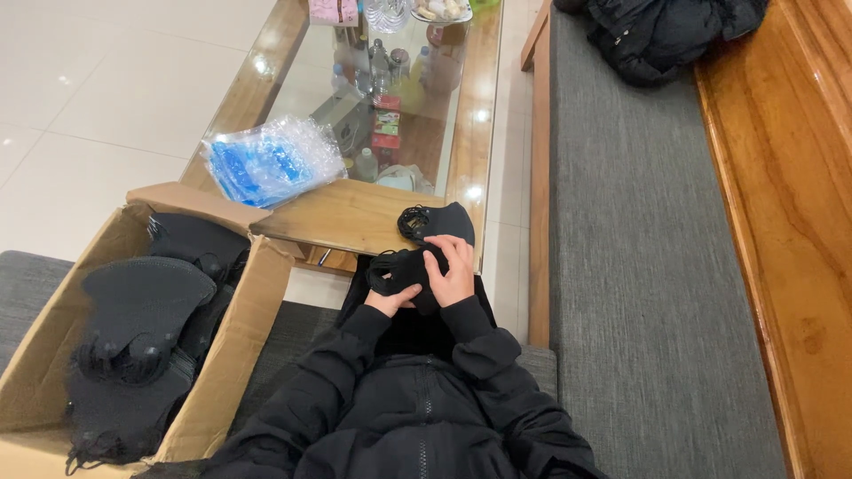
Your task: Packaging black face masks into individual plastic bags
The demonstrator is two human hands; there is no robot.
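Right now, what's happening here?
A seated person in a black jacket holds a black face mask in both hands: left hand underneath, right hand on top. Another black mask lies on the wooden table edge. A cardboard box at their left is full of black masks, and a stack of clear plastic bags sits on the table.

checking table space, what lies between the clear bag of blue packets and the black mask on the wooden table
Bare wooden table top separates bag and mask, in the head view.
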